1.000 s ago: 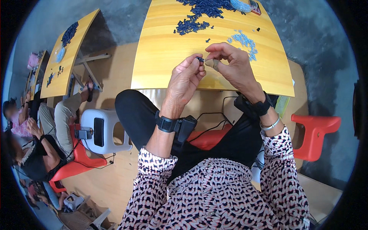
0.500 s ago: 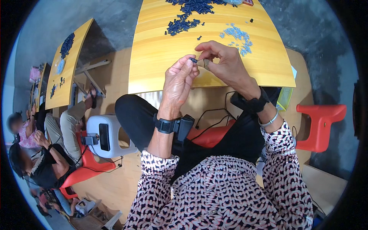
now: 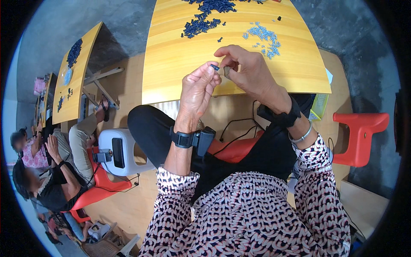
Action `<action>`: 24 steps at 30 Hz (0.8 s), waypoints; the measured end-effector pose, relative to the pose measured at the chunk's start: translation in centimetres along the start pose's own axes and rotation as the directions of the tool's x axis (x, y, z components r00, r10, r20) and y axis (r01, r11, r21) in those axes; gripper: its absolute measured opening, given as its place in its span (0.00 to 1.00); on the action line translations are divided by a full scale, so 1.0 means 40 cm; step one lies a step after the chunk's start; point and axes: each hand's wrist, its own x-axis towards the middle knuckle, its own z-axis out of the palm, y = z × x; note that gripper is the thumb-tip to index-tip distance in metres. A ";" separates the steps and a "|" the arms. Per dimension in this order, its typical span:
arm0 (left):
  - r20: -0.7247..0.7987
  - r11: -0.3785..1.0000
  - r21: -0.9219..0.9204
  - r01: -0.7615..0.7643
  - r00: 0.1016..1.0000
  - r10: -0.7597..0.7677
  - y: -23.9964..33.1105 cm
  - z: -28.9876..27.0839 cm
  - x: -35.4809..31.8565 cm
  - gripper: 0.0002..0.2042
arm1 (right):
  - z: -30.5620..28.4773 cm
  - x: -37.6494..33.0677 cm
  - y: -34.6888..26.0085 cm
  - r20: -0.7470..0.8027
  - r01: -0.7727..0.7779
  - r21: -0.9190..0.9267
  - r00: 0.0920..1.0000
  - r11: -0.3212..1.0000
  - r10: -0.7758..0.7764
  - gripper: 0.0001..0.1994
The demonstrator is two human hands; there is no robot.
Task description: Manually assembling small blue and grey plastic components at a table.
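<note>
My left hand (image 3: 198, 91) is raised over the near edge of the yellow table (image 3: 171, 55), its fingertips pinched on a small dark blue part (image 3: 215, 67). My right hand (image 3: 246, 70) is just to the right, fingers curled, thumb and fingers holding a small grey piece (image 3: 227, 73) close to the blue part. Farther back on the table lie a heap of dark blue parts (image 3: 201, 23) and a scatter of light blue parts (image 3: 263, 36). Both wrists wear black bands.
A red chair (image 3: 361, 132) stands at my right. A white box-shaped device (image 3: 117, 150) sits on the floor at my left, cables running from it. Other people sit at left beside another yellow table (image 3: 81, 73) with dark parts.
Both hands stay together holding the small parts; they sit slightly lower in the picture than before, and the view has shifted a little.
</note>
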 end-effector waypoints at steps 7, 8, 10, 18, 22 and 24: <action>0.035 0.966 -0.241 0.091 0.996 -0.085 -0.006 0.004 0.007 0.09 | 0.011 -0.013 0.048 0.016 -0.167 0.288 0.985 0.943 0.169 0.12; 0.032 0.967 -0.241 0.089 0.996 -0.084 -0.007 0.003 0.008 0.09 | 0.013 -0.016 0.053 0.019 -0.166 0.290 0.986 0.942 0.168 0.12; 0.059 0.955 -0.278 0.098 0.995 -0.085 -0.007 0.002 0.011 0.09 | 0.018 -0.023 0.058 0.011 -0.190 0.350 0.980 0.917 0.199 0.12; 0.038 0.964 -0.258 0.069 0.997 -0.061 -0.002 -0.001 0.011 0.09 | 0.028 -0.029 0.071 0.002 -0.242 0.295 0.968 0.924 0.252 0.11; 0.027 0.983 -0.181 0.034 0.999 -0.029 0.000 0.000 0.010 0.10 | 0.034 -0.029 0.073 -0.015 -0.218 0.250 0.973 0.943 0.229 0.11; 0.028 0.984 -0.175 0.027 0.999 -0.023 0.001 -0.001 0.008 0.10 | 0.038 -0.028 0.069 -0.015 -0.216 0.257 0.974 0.942 0.227 0.11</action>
